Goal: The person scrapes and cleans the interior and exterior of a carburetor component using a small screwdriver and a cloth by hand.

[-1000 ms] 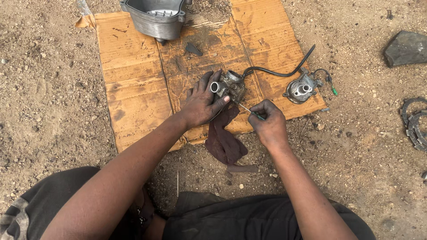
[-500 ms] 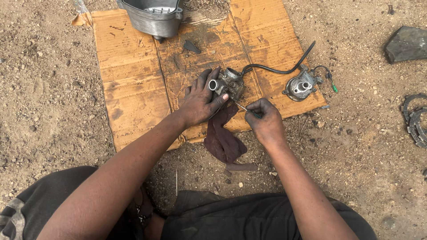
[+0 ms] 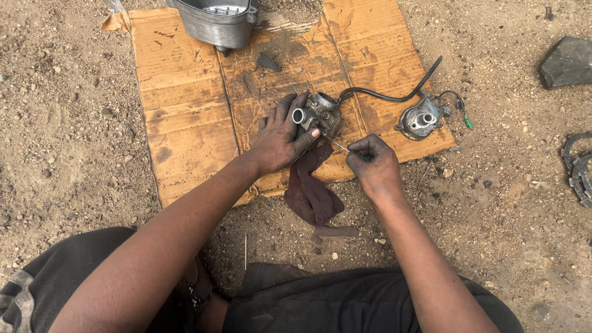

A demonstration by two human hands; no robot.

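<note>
On a flattened brown cardboard sheet (image 3: 185, 92) sits a grimy grey metal carburettor (image 3: 320, 114). The left hand (image 3: 280, 139) clasps its near side; the right hand (image 3: 373, 166), closed around a thin metal tool (image 3: 339, 147), probes it. Its cap (image 3: 422, 118) lies detached, right.

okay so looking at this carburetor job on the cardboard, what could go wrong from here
The thin tool in the right hand could slip off the carburetor, steadied only by the left hand, and jab its fingers. Any small part that drops could roll off the cardboard into the gravel.
</note>
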